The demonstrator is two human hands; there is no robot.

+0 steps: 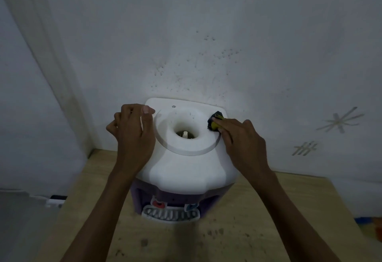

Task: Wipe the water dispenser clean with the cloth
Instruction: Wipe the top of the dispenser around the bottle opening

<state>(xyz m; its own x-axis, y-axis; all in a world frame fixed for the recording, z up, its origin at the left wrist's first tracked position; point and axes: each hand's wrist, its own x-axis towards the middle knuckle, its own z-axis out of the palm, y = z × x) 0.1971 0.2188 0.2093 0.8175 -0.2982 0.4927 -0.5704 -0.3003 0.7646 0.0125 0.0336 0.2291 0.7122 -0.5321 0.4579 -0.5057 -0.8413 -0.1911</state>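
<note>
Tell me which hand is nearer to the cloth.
Right. The right hand presses the cloth onto the back right of the dispenser top; the left hand rests on the opposite edge, across the central opening.

Premises appear domestic: a plain room in a home, dimly lit. A small countertop water dispenser [182,164], white on top with a purple front, red and blue tap levers and a drip grille, stands on a bare light-wood table [258,220] pushed into a corner. The table surface carries dark specks and stains. The white painted wall [227,34] behind is spattered with small dark spots above the dispenser and bears strips of tape stuck in a star and a hash pattern [341,120]. A pale curtain or wall panel [31,75] runs down the left side. Nothing of commercial or laboratory fittings is evident among what is seen.
</note>
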